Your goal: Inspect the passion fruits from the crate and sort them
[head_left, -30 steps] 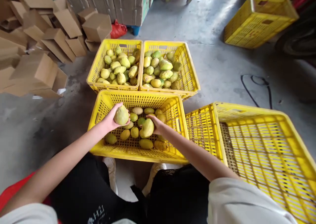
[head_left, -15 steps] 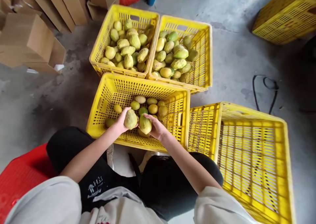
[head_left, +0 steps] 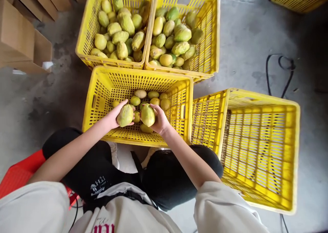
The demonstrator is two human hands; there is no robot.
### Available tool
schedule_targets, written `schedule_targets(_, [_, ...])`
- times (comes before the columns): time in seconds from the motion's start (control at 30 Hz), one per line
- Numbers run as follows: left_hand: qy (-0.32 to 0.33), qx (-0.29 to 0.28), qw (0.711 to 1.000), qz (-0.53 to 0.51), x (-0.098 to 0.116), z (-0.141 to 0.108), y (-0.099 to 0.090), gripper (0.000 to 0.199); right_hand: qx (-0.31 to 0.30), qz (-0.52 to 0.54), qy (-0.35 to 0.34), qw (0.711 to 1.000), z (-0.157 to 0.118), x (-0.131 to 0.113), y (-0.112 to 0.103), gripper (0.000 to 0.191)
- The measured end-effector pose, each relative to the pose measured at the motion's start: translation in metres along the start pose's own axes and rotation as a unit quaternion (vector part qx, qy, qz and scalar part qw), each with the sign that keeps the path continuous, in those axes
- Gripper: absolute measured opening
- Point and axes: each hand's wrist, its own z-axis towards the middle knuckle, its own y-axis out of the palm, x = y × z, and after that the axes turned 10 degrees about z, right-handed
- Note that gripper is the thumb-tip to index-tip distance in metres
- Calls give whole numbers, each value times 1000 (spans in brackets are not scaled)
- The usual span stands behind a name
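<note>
My left hand (head_left: 113,118) is closed around a pale yellow-green fruit (head_left: 125,116), shaped like a small papaya. A second, greener fruit (head_left: 148,115) is in my right hand (head_left: 161,120), its fingers wrapped round the far side. Both fruits are held apart from each other, above the front yellow crate (head_left: 102,99). Several loose yellow and green fruits (head_left: 140,94) lie on that crate's floor beneath and beyond my hands. Parts of my fingers are hidden behind the fruits.
Two yellow crates, one at back left (head_left: 85,31) and one at back right (head_left: 214,38), hold heaps of similar fruit. Another yellow crate (head_left: 258,140) lies to the right. Cardboard boxes (head_left: 17,38) stand at upper left. A black cable (head_left: 268,75) lies on the floor. A red seat (head_left: 23,168) is at left.
My hands have moved apart, each still holding its fruit, and the gap between the two fruits is wider. The view has shifted, so the back crates appear higher and closer.
</note>
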Motion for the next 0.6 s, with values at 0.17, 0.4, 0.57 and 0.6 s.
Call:
schedule_targets(0.17, [19,-4,1000,-16,-4,7,10,18,-44,-44,12,998,9,10,-1,31])
schedule_targets(0.4, [60,44,995,-64,-6,14,9,20,-56,64,16,996,20,13,-6,20])
schedule_targets(0.57, [111,42,992,-30,-14,17,12,18,0,86,19,996,23,18,-6,28])
schedule_targets(0.6, [119,33,992,-25,-17,18,14,15,20,91,2,996,24,21,-7,30])
